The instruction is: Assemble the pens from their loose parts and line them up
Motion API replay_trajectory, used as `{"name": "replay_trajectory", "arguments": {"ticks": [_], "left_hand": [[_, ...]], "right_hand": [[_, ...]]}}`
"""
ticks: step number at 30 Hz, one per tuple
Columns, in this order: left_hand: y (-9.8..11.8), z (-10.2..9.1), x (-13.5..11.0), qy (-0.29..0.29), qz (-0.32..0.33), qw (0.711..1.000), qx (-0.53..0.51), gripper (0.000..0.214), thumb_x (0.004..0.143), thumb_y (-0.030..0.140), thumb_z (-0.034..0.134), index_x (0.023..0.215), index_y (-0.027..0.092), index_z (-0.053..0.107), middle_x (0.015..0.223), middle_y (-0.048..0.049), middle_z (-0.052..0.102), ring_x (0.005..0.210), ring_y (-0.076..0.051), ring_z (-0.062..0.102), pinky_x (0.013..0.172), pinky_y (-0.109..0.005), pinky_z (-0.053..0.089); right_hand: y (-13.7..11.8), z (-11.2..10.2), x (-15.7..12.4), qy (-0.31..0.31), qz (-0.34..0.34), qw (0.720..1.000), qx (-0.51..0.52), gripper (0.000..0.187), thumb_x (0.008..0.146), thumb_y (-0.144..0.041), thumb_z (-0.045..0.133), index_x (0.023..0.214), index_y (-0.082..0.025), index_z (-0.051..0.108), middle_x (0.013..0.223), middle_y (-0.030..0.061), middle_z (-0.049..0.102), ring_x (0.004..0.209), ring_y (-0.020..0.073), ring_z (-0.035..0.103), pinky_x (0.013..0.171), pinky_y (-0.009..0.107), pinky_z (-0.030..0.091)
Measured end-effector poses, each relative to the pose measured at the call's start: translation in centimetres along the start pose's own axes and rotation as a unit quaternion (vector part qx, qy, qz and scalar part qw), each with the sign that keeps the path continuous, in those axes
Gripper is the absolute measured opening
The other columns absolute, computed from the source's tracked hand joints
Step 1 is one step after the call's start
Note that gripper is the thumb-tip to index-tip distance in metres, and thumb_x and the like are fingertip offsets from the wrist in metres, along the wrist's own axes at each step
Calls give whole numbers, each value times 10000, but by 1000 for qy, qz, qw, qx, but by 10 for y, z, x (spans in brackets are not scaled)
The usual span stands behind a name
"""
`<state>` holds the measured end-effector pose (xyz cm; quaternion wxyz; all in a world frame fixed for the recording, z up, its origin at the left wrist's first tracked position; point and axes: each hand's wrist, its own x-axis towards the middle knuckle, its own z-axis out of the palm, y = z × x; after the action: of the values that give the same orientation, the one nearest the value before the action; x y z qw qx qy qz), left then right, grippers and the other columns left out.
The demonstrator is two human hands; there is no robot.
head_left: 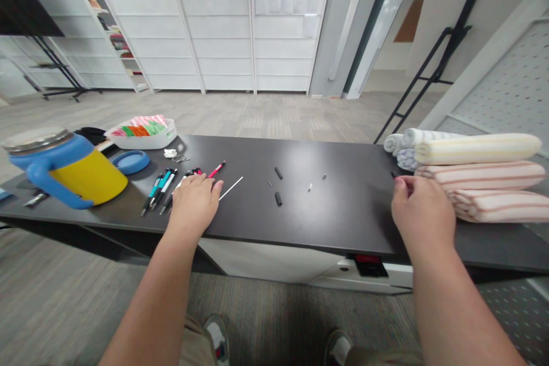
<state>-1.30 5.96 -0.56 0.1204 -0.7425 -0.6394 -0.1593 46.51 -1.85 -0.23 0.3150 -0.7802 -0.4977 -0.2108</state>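
Note:
My left hand lies on the dark table, fingers curled over a row of pens, some teal, some black. A red pen and a thin white rod lie just to its right. My right hand rests near the table's right side, fingertips pinched at a small black part beside the rolled towels. Whether it grips the part is unclear. Small black caps and tiny pen pieces are scattered between the hands.
A yellow and blue mug lies on its side at the left, with a blue lid and a white tray of coloured items behind. Rolled striped towels are stacked at the right. White shelving stands beyond the table.

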Motion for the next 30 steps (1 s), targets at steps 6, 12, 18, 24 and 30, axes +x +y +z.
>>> {"name": "replay_trajectory", "arguments": {"ticks": [6, 12, 18, 24, 30], "left_hand": [[9, -9, -2, 48, 33, 998, -11, 399, 1028, 484, 533, 1049, 187, 799, 1475, -198, 617, 1374, -398, 541, 1119, -572, 454], [22, -13, -4, 32, 57, 997, -33, 229, 964, 344, 652, 849, 202, 790, 1393, -166, 668, 1307, -416, 570, 1069, -590, 489], [27, -5, -6, 40, 48, 998, -29, 220, 995, 265, 554, 930, 184, 748, 1306, -183, 687, 1189, -392, 608, 980, -531, 502], [44, -21, -7, 48, 24, 985, -166, 190, 1053, 263, 468, 1057, 199, 647, 933, -93, 744, 937, -295, 684, 876, -431, 494], [78, -22, -16, 56, 142, 937, -314, 338, 1039, 114, 393, 1089, 232, 707, 973, -49, 746, 921, -213, 670, 868, -365, 490]], "right_hand": [[-63, -5, -21, -46, -61, 980, 183, 359, 1063, -459, 461, 1146, -184, 675, 1007, 137, 741, 863, 268, 669, 790, 369, 468], [-129, -13, -61, -209, -75, 909, 353, 308, 1101, -461, 433, 1107, -217, 622, 801, 17, 690, 695, 187, 648, 682, 289, 451], [-146, -10, -72, -315, -27, 838, 445, 357, 1099, -525, 442, 1058, -226, 632, 744, -20, 620, 644, 158, 570, 619, 274, 423], [-145, -8, -72, -301, -21, 831, 467, 280, 1015, -495, 614, 1074, -222, 640, 761, -28, 618, 657, 148, 549, 635, 266, 431], [-148, -11, -73, -314, 0, 835, 452, 267, 940, -490, 720, 926, -227, 680, 708, -14, 670, 600, 158, 567, 567, 268, 411]]}}
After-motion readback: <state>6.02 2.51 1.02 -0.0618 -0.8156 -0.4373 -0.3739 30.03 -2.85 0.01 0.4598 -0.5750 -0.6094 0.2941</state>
